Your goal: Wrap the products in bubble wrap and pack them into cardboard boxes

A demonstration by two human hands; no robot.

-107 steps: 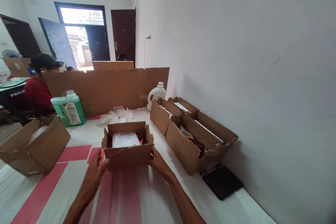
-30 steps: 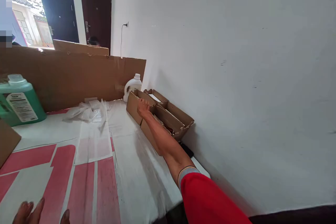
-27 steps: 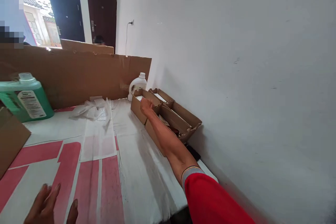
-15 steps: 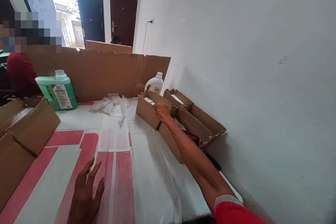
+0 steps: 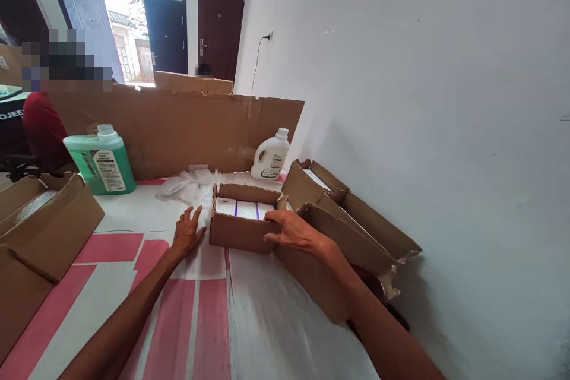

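Cardboard box [image 5: 238, 236] with white packs [image 5: 246, 209] inside, over the table [image 5: 267, 303], just left of the other boxes [image 5: 312, 270]; resting or slightly lifted, can't tell. Right hand [image 5: 296, 230] grips its near right corner, fingertips at the rim, thumb outside. Left hand [image 5: 187, 236] loosely spread, holding nothing, beside the left end. Step looks like positioning the box; next move probably calls for a left-end grasp.
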